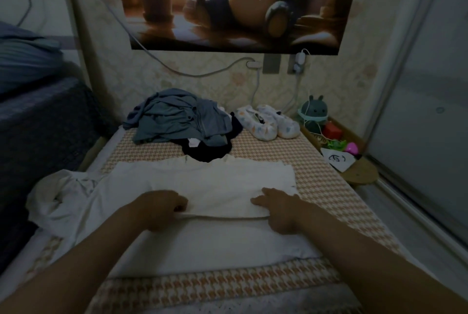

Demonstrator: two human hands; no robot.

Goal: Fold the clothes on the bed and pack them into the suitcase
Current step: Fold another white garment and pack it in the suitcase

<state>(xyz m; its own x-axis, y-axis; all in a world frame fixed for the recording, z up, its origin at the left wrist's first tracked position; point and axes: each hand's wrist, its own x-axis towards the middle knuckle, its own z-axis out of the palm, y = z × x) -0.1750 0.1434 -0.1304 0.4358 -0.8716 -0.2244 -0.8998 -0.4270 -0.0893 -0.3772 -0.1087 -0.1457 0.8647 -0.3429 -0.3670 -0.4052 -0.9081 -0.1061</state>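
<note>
The fingers [180,206] of the left hand [157,210] are curled round the folded edge of a white fabric garment [215,182], which is gripped there. The fingers [258,201] of the right hand [277,208] are laid fairly straight and close together on top of the same fold, pressed flat on the cloth. Whether the thumb is tucked beneath cannot be told. Both hands are placed at the crease, one on each side of its middle, and bare forearms are seen reaching in from the bottom corners.

The white fabric garment is spread across the middle of a bed covered in an orange-and-white houndstooth sheet [316,174]. One layer is doubled over, with the crease on the person's side. A crumpled sleeve is bunched at the left.

Just beyond the garment, toward the wall, a loose pile of grey-blue and black clothes [177,121] is heaped on the bed. Just beside the pile, to its right, a pair of white patterned soft shoes [268,122] is seen. Further right, a dark green rabbit-eared round figure [314,113] is set near the wall. A round wooden stool [362,170] is placed nearer than it. A large panda poster [235,2] is hung on the wall.
</note>
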